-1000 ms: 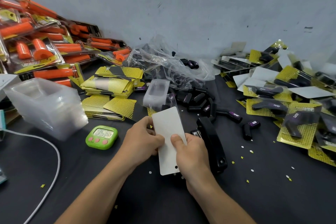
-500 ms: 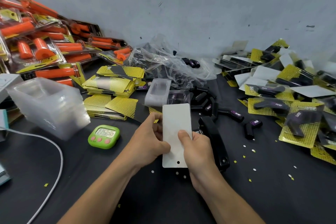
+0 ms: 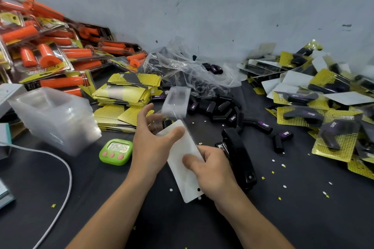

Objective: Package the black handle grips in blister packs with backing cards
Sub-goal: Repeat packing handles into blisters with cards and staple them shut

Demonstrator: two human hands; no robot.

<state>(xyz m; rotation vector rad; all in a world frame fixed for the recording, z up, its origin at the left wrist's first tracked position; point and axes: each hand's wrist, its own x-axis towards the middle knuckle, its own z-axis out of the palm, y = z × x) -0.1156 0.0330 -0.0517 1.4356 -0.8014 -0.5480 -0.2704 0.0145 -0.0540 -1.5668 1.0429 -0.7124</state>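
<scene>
Dark worktop (image 3: 283, 218) against a grey wall. The right hand (image 3: 214, 168) pinches a white backing card (image 3: 182, 147) whose long axis points away from the person. The left hand (image 3: 149, 145), fingers spread, rests its thumb on the far end. A clear blister (image 3: 176, 103) sits just beyond, with loose black handle grips (image 3: 220, 107) farther right.

The card (image 3: 182, 147) is white; the stack (image 3: 137, 97) is yellow, dotted. The timer (image 3: 115, 151) is green, the grips (image 3: 261, 125) black with purple labels.
</scene>
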